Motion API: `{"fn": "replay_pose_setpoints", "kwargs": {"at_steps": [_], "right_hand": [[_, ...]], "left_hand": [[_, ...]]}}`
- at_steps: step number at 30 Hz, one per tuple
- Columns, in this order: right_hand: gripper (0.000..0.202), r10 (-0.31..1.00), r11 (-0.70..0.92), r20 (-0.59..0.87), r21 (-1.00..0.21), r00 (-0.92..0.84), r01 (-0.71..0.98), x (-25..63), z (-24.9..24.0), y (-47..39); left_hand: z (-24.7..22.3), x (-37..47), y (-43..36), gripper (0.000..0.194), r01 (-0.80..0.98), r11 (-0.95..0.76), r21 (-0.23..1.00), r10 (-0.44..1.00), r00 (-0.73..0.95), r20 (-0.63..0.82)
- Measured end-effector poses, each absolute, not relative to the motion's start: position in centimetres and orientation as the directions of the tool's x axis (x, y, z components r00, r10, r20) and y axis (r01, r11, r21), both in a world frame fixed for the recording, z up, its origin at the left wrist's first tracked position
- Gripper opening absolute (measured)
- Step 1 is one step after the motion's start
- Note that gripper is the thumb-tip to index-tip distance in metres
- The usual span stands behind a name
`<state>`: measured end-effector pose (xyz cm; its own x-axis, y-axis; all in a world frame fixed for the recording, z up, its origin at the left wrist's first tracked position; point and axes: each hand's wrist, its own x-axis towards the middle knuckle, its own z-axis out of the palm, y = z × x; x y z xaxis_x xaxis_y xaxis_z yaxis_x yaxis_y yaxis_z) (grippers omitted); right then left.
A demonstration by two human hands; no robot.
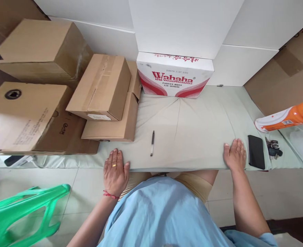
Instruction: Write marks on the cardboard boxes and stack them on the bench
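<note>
A green plastic chair, cut off at lower left, stood on the floor. Stacked cardboard boxes filled the upper left, hiding the wall behind. The left hand lay flat on the cloth-covered desk edge, fingers spread and empty, seemingly bracing. A pen lay loose at centre. The right hand, equally flat and empty, rested beside a phone and keys.

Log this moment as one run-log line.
left hand: flat on cloth edge, empty | right hand: flat on cloth beside phone | pen: lying between hands, untouched
</note>
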<state>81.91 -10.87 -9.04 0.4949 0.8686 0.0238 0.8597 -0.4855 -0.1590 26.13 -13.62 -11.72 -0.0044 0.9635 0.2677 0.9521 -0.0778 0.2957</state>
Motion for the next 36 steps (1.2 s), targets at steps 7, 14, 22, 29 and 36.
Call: {"fn": "replay_pose_setpoints", "kwargs": {"at_steps": [7,14,22,29,36], "right_hand": [[0.079,0.826,-0.487,0.212,-0.198,0.523,0.85,82.4,-9.7,-11.6],[0.07,0.816,-0.44,0.312,-0.212,0.487,0.873,82.4,-9.8,-11.9],[0.066,0.807,-0.443,0.323,-0.226,0.495,0.868,82.7,-9.9,-11.9],[0.062,0.796,-0.461,0.316,-0.236,0.516,0.856,82.4,-9.7,-11.8],[0.052,0.727,-0.384,0.441,-0.373,0.525,0.845,78.8,-7.5,-12.1]], "left_hand": [[-8.8,23.2,-14.2,0.04,0.919,-0.075,0.387,0.967,-0.028,0.254],[-0.4,25.3,-9.6,0.028,0.889,-0.076,0.452,0.861,-0.171,0.479],[-1.8,31.7,-8.2,0.032,0.831,-0.04,0.554,0.999,0.041,0.011],[-4.5,36.2,-5.7,0.027,0.956,0.064,0.286,0.956,0.024,-0.293],[-3.0,35.6,-5.2,0.022,0.922,-0.009,0.388,0.921,0.158,-0.355]]}}
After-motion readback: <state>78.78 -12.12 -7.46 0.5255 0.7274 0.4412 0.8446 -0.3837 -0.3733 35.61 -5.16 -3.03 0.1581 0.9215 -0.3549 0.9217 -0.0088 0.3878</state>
